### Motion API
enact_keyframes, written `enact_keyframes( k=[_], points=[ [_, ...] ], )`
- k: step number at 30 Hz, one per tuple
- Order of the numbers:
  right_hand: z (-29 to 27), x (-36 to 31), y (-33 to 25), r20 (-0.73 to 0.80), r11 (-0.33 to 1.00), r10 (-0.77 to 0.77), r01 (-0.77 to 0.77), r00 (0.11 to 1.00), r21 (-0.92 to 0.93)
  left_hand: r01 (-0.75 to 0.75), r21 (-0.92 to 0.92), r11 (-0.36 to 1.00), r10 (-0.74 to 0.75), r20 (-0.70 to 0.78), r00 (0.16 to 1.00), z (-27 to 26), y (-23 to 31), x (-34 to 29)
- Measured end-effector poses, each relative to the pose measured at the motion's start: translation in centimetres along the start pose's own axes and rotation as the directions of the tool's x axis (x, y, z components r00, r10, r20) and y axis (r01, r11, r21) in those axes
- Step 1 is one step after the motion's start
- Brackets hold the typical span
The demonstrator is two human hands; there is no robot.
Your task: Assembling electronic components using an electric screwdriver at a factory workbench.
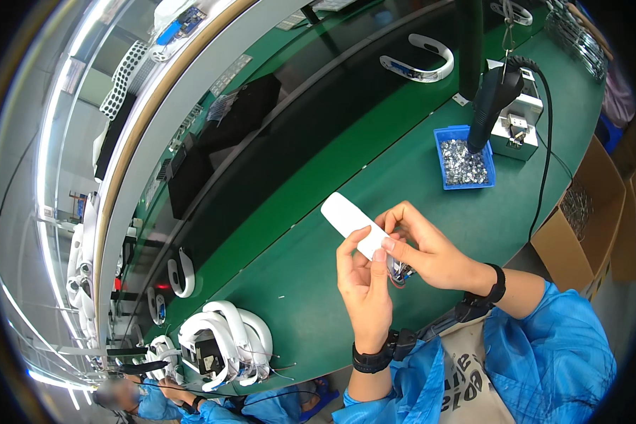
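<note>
A white, smooth, elongated plastic casing (345, 215) is held between both my hands above the green bench. My left hand (362, 283) grips its near part, thumb and forefinger on opposite sides. My right hand (431, 251) pinches the same end from the right, its thumb close to the left thumb. Small wires and electronic bits (401, 272) show under the right hand at the casing's near end; my fingers partly hide them. A blue bin (439, 159) of small shiny metal parts stands beyond my right hand.
A black electric screwdriver (489, 106) hangs over the bin beside a metal device (519, 134). White curved shells (237, 339) are piled at left, near another person's hand (173, 389). A U-shaped white piece (442, 67) lies on the dark conveyor. A cardboard box (555, 244) stands at right.
</note>
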State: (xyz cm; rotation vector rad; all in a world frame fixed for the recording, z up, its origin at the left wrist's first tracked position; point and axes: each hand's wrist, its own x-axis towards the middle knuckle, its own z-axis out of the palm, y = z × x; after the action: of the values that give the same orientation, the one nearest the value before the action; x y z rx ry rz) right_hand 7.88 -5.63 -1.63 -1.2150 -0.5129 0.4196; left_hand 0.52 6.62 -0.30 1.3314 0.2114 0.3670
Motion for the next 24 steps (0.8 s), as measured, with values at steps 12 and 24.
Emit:
enact_keyframes(
  k=[12, 24],
  points=[
    [-11.5, 2.4, -3.9, -0.425, 0.615, -0.758, 0.324, 0.496, -0.719, 0.073, 0.040, 0.997, -0.070, -0.073, 0.995, 0.6, 1.7, -0.2],
    [-22.5, 2.0, -8.3, -0.326, 0.826, -0.564, 0.516, 0.759, -0.229, 0.129, 0.073, 0.989, -0.136, 0.100, 0.986, 3.8, 1.5, 2.5]
  ],
)
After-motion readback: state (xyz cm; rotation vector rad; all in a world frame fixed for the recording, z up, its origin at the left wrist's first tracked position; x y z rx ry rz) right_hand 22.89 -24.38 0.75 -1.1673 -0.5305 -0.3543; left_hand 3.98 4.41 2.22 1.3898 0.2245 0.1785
